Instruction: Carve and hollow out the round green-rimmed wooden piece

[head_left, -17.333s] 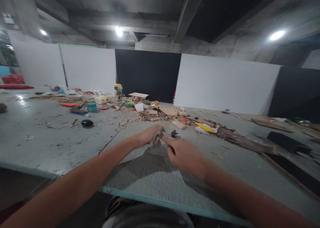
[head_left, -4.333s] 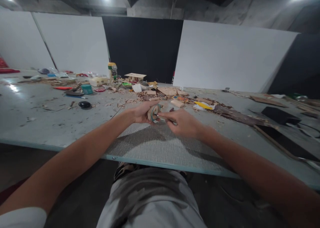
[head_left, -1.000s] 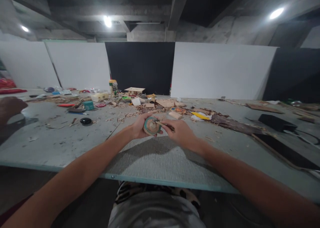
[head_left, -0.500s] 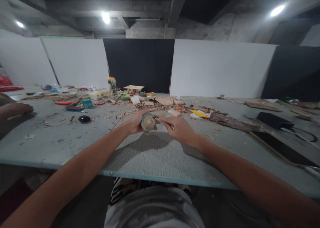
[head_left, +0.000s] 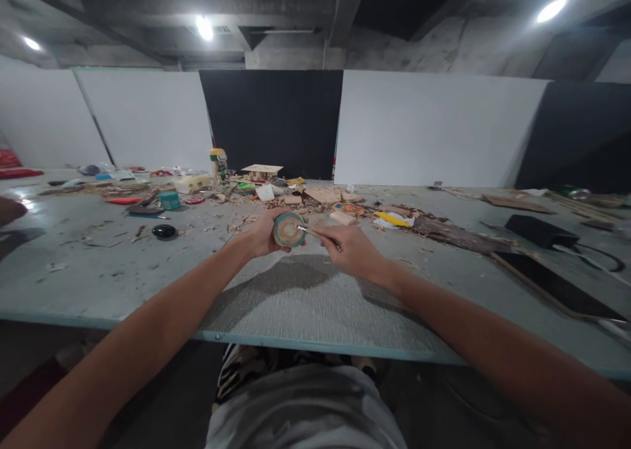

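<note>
My left hand is closed around a round wooden disc with a teal rim and a paler middle, its face turned toward me. From the right, my right hand pinches a thin paintbrush with a light handle and a shiny metal collar. The brush's tip meets the right part of the disc's face; the bristles are too small to make out. Both hands are held above the table, over their own shadow. Past them lie a small pale wood block and scattered shavings.
A teal container, a black rounded object and an orange tool lie to the left. Bark, a yellow-handled item, a black box and a phone-like slab are rightward. Another person's hand shows far left.
The brush tip has moved inward from the disc's right edge onto its face. The disc has shifted slightly left and up in view. The other person's hand has drawn back leftward.
</note>
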Demonstrator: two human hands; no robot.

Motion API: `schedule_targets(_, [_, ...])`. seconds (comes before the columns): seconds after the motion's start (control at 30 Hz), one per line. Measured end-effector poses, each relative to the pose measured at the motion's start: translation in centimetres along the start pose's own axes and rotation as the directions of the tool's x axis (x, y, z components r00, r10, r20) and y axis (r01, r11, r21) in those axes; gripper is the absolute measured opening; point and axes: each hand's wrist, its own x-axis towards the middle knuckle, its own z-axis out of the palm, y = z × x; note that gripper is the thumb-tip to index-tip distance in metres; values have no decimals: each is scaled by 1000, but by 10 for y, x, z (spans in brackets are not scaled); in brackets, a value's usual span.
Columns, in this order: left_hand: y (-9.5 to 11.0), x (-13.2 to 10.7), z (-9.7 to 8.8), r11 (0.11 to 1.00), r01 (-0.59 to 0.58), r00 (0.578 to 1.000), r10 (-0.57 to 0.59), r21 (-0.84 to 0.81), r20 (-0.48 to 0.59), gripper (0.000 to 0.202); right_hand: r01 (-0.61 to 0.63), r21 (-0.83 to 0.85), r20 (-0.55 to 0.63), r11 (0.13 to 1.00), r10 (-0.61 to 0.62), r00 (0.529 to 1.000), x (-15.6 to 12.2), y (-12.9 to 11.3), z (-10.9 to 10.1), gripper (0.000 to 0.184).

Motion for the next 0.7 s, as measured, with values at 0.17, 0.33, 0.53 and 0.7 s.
schedule_targets(0.17, [0, 1, 1, 1000, -6, 1000, 6, -24, -14, 33, 7, 13, -25, 1000, -6, 1000, 1, -2, -1, 37])
schedule_targets(0.33, [1, -2, 5, 1000, -10, 1000, 10, -13, -28, 32, 12, 10, -29, 1000, -12, 1000, 1, -3, -1, 36])
schedule_targets(0.53, [-2, 2, 2, 1000, -26, 1000, 26, 13, -5, 31, 10, -72, -5, 997, -11, 1000, -1, -2, -2, 36])
schedule_targets(0.7, [-1, 4, -2, 999, -40, 999, 41, 28, -22, 29, -5, -211, 10, 978, 7, 1000, 0, 1, -6, 38])
